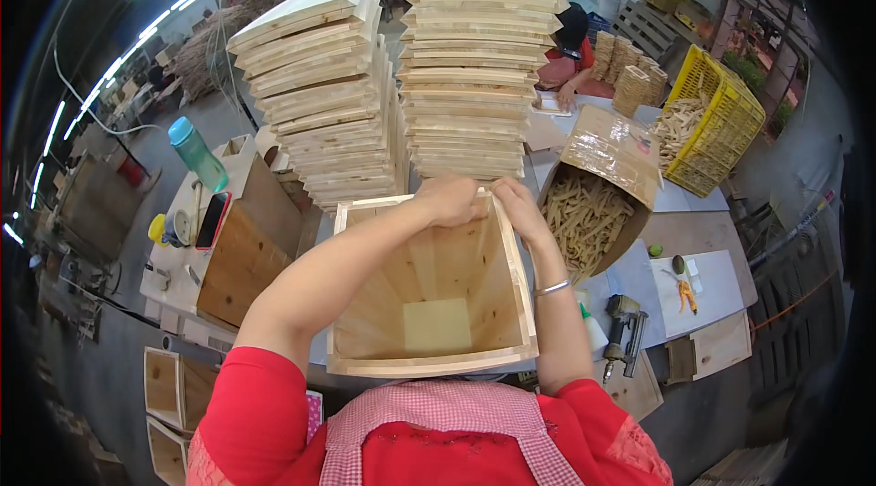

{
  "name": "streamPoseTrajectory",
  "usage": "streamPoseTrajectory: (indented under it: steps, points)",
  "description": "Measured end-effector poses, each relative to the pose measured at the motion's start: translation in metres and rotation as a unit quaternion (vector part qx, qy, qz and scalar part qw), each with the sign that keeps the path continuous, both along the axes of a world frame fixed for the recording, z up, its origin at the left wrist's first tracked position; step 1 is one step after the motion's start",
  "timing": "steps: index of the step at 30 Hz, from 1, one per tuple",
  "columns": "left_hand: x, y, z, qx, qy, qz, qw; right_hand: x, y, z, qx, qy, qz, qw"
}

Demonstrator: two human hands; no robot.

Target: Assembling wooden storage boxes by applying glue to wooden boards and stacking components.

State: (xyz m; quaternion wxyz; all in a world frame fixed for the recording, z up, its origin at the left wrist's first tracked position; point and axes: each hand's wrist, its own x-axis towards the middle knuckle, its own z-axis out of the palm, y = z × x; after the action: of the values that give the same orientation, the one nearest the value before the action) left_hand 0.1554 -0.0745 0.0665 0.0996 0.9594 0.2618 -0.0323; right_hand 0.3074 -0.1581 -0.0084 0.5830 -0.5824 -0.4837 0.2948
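Head view: your left hand (450, 200) and right hand (521, 209), fingers curled, touch the wooden box (493, 290) at its one o'clock corner; grip indeterminable.

Before us we have the box (433, 364), with our left hand (449, 200) and our right hand (516, 205) close together at its far right corner, and behind it the left stack (319, 103) and the right stack (474, 84) side by side. To our left, a bench (173, 271) carries a phone (213, 219), with a bottle (198, 157) beyond it. To our right, we have a carton (610, 144) beside the box with wood strips (584, 217) in it, a crate (730, 125) behind that, farther right, and, nearer us, a nail gun (623, 331) left of the pliers (687, 296).
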Motion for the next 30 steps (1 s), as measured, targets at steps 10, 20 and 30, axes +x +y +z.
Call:
streamPoseTrajectory:
  steps: [10, 20, 30]
  points:
    - [0.001, -0.003, -0.013, -0.012, -0.063, 0.056, 0.996, 0.016, 0.016, -0.025, 0.055, -0.118, -0.006, 0.991]
    - [-0.063, -0.058, 0.024, 0.041, -0.288, -0.129, 0.948, -0.006, -0.121, 0.029, 0.018, 0.027, 0.058, 0.998]
    - [-0.108, -0.220, 0.006, 0.002, -0.253, -0.112, 0.961, -0.051, -0.220, 0.005, -0.018, 0.028, 0.155, 0.987]
